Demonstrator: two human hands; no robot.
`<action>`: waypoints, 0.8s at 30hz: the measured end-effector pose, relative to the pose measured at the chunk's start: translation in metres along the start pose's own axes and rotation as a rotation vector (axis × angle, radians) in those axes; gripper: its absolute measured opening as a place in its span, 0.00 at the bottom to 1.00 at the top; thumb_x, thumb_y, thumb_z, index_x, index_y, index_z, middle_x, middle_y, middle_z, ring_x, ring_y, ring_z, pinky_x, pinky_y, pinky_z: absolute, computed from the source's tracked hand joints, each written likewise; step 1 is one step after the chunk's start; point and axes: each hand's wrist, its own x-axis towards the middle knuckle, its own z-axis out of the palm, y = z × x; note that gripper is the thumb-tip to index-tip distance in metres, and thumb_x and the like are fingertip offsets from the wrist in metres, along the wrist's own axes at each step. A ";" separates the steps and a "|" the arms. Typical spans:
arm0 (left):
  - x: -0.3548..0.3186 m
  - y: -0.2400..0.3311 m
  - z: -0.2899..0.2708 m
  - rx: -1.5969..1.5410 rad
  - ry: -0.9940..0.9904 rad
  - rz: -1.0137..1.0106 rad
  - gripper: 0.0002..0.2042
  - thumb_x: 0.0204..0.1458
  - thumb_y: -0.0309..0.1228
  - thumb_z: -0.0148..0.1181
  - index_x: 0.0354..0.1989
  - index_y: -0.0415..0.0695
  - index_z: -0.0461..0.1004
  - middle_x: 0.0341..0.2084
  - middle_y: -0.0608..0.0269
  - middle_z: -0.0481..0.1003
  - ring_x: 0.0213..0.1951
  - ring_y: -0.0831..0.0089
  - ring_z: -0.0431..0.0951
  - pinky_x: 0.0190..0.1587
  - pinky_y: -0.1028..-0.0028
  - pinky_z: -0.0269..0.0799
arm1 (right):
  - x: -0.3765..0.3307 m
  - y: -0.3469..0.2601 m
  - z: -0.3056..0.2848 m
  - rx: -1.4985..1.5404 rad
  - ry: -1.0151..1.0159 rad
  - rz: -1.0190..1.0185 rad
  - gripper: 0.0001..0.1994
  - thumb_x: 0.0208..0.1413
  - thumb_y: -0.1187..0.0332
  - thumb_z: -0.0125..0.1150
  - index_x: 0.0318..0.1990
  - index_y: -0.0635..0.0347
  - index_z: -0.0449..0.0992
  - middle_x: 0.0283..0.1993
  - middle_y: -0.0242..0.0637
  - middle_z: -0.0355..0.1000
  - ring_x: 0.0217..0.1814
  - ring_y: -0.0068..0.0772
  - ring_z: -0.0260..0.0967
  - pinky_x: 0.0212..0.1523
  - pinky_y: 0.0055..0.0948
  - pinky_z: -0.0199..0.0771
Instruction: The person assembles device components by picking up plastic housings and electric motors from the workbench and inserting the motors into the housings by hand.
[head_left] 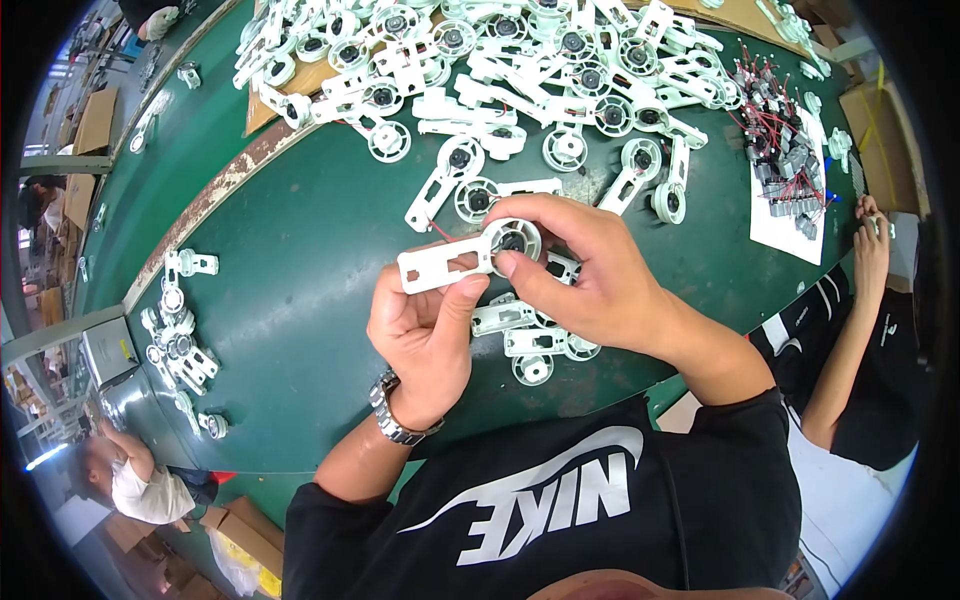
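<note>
Above the near part of the green table I hold a white plastic housing (428,268) with a flat slotted arm and a round ring end. A black round part sits inside the ring, and a thin red wire shows beside it. My left hand (425,340), with a metal watch at its wrist, grips the flat arm from below between thumb and fingers. At the ring end, my right hand (600,270) is closed, its thumb against the black part and its index finger over the rim. Several similar housings (530,342) lie under and beside my right hand.
A large heap of white housings (500,75) covers the far side of the table (290,350). Small grey motors with red wires (790,170) lie on white paper (765,228) at the right. More housings (180,345) lie at the left. A co-worker's hand (873,225) shows at the far right.
</note>
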 end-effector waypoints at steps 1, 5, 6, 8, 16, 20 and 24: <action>0.002 0.002 0.004 -0.012 0.007 0.017 0.13 0.58 0.13 0.63 0.48 0.36 0.68 0.48 0.47 0.80 0.49 0.67 0.82 0.54 0.68 0.79 | -0.001 -0.002 -0.003 0.069 -0.015 0.064 0.15 0.57 0.72 0.68 0.51 0.61 0.77 0.34 0.38 0.77 0.27 0.27 0.73 0.29 0.29 0.73; 0.004 0.006 -0.001 0.068 0.023 0.029 0.13 0.60 0.16 0.62 0.50 0.35 0.68 0.50 0.42 0.79 0.51 0.65 0.81 0.57 0.64 0.77 | 0.004 -0.005 -0.010 0.221 -0.203 0.157 0.17 0.66 0.72 0.63 0.60 0.64 0.73 0.52 0.36 0.75 0.45 0.18 0.73 0.41 0.21 0.75; 0.004 0.008 -0.002 0.083 0.018 0.019 0.13 0.61 0.18 0.63 0.50 0.35 0.68 0.50 0.43 0.79 0.51 0.65 0.81 0.57 0.64 0.77 | 0.005 -0.006 -0.013 0.176 -0.208 0.182 0.18 0.65 0.71 0.64 0.60 0.62 0.74 0.53 0.34 0.76 0.44 0.18 0.72 0.40 0.21 0.75; 0.005 0.007 -0.004 0.082 -0.006 0.014 0.12 0.61 0.20 0.64 0.50 0.35 0.68 0.51 0.42 0.79 0.50 0.65 0.81 0.57 0.64 0.77 | 0.005 -0.007 -0.014 0.176 -0.239 0.201 0.18 0.63 0.71 0.66 0.60 0.60 0.75 0.54 0.33 0.76 0.42 0.18 0.72 0.39 0.21 0.75; 0.014 0.001 0.000 0.144 -0.053 -0.002 0.10 0.71 0.33 0.52 0.51 0.38 0.66 0.38 0.58 0.74 0.36 0.71 0.78 0.39 0.68 0.80 | 0.017 -0.005 -0.042 0.375 -0.058 0.233 0.16 0.63 0.74 0.66 0.57 0.62 0.75 0.48 0.28 0.76 0.48 0.16 0.72 0.46 0.20 0.75; 0.016 0.001 0.000 0.182 -0.050 -0.115 0.08 0.71 0.31 0.50 0.47 0.38 0.68 0.35 0.59 0.75 0.34 0.74 0.77 0.39 0.71 0.78 | 0.049 -0.013 -0.063 0.171 0.031 0.344 0.19 0.63 0.63 0.67 0.53 0.68 0.75 0.23 0.27 0.72 0.23 0.14 0.64 0.24 0.21 0.63; 0.017 0.000 -0.002 0.194 -0.071 -0.135 0.09 0.72 0.32 0.49 0.45 0.38 0.69 0.34 0.60 0.75 0.33 0.74 0.77 0.38 0.71 0.78 | 0.089 -0.023 -0.068 0.252 -0.011 0.314 0.18 0.64 0.62 0.67 0.52 0.67 0.75 0.30 0.30 0.74 0.30 0.19 0.69 0.33 0.23 0.70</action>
